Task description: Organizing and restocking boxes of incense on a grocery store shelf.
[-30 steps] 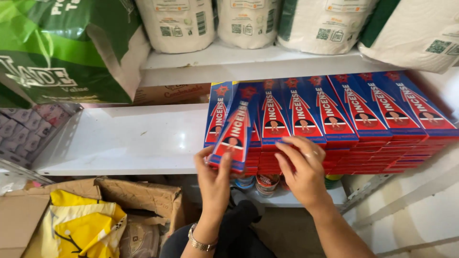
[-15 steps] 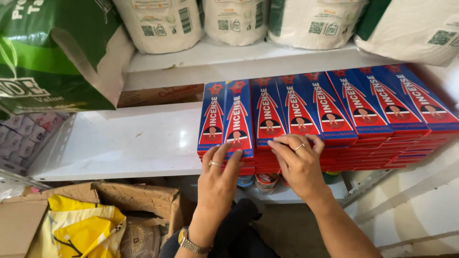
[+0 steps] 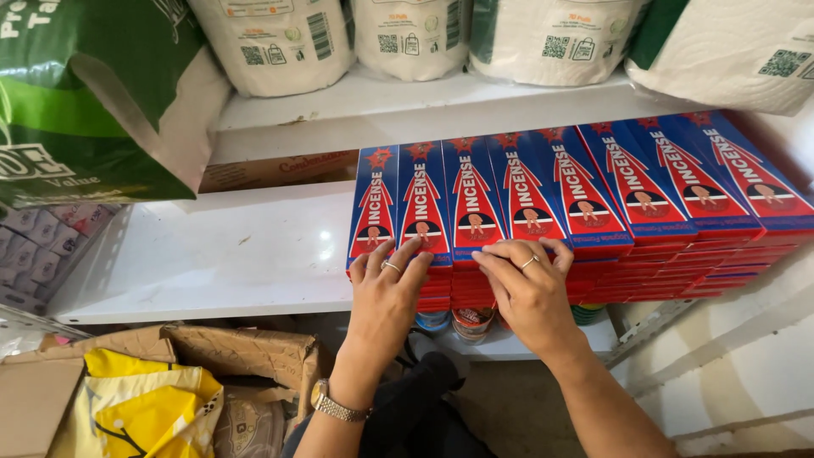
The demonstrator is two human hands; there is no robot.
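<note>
Stacks of flat blue and red boxes (image 3: 585,187) lie side by side on a white shelf (image 3: 229,254), filling its right half. My left hand (image 3: 386,293) rests with spread fingers on the front edge of the two leftmost stacks (image 3: 398,199). My right hand (image 3: 526,284) presses flat against the front ends of the neighbouring stacks. Neither hand grips a box. A ring shows on each hand, and a metal watch (image 3: 337,407) sits on my left wrist.
Large white sacks (image 3: 407,34) stand on the shelf above, and a green bag (image 3: 76,93) hangs at the upper left. An open cardboard box (image 3: 229,356) with yellow packets (image 3: 144,407) sits on the floor at lower left. Tins (image 3: 458,322) sit on a lower shelf under the boxes.
The leftmost boxes, lifted and tilted a second ago, now lie flat in line with the other stacks. Both hands have moved onto the stacks' front edges.
</note>
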